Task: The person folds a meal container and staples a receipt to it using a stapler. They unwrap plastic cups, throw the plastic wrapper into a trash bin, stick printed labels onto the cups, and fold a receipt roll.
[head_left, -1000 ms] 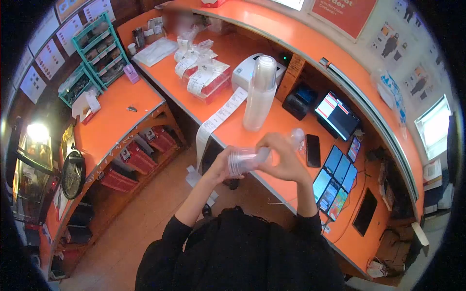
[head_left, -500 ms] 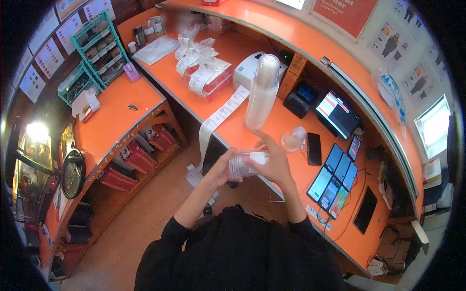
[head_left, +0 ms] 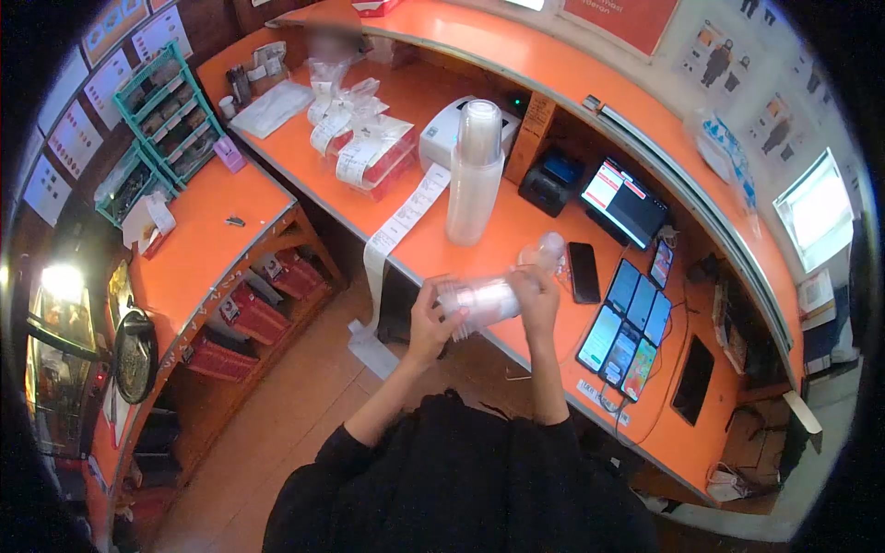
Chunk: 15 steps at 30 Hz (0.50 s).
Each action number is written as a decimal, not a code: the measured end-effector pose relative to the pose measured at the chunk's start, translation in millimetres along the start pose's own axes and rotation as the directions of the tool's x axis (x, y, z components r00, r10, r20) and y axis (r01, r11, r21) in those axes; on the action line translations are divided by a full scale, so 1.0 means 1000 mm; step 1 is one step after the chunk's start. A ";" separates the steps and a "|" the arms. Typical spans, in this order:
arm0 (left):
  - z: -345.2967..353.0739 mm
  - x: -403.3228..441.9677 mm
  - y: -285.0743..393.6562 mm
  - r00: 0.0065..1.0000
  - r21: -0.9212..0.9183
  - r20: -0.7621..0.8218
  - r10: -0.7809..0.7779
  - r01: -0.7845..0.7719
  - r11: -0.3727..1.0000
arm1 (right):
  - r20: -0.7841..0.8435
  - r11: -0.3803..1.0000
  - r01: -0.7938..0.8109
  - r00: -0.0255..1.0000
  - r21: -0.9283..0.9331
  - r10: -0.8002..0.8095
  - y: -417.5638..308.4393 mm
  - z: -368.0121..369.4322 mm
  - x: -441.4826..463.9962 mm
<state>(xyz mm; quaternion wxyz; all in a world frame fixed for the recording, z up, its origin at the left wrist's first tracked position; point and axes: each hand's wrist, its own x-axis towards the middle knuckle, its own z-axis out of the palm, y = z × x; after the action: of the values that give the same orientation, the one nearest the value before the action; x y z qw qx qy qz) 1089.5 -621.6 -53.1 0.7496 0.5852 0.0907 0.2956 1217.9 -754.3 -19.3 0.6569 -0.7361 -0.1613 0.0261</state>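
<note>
Between my hands a short stack of clear plastic cups [head_left: 484, 306] lies on its side, held just off the counter's front edge. My left hand [head_left: 430, 323] grips the rimmed end. Around the other end the fingers of my right hand [head_left: 537, 297] are closed, slightly blurred. Beyond them a tall stack of clear cups [head_left: 473, 198] stands upright on the orange counter. Close to my right fingers is a small clear plastic piece with a rounded top [head_left: 546, 252], perhaps a lid.
A long receipt strip [head_left: 406, 217] hangs over the counter edge from a white printer [head_left: 449, 138]. Bagged red boxes [head_left: 373, 158] sit farther left. To the right are a dark phone [head_left: 583, 273], several lit phones [head_left: 627, 318] and a screen [head_left: 624, 205] with cables.
My right hand has closed over the far end of the cups, where its fingers were spread before. The cups have shifted slightly right, and the view has turned a little.
</note>
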 end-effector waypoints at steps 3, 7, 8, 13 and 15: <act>-0.012 -0.005 -0.009 0.990 -0.216 -0.067 -0.127 0.109 0.970 | -0.274 0.925 0.234 0.908 -0.298 -0.318 0.010 -0.045 0.040; -0.039 -0.004 -0.028 0.913 -0.556 -0.009 -0.407 0.334 0.761 | -0.230 0.656 0.242 0.805 -0.715 -0.548 -0.040 -0.058 0.069; -0.041 -0.004 -0.029 0.882 -0.679 0.084 -0.464 0.392 0.621 | -0.099 0.476 0.282 0.771 -0.833 -0.630 -0.042 -0.057 0.079; -0.025 -0.005 -0.053 0.822 -0.605 0.033 -0.568 0.469 0.643 | 0.154 0.316 0.287 0.910 -0.904 -0.385 0.050 -0.037 0.105; -0.023 -0.003 -0.070 0.824 -0.572 0.036 -0.565 0.480 0.664 | 0.179 0.248 0.230 0.961 -0.941 -0.212 0.059 -0.034 0.099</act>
<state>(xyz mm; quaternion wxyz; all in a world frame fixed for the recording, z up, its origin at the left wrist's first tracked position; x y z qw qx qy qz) 1099.7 -613.7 -125.5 0.9308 0.2659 0.2189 0.1224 1332.3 -765.5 -55.2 0.0820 -0.9508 -0.2511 -0.1618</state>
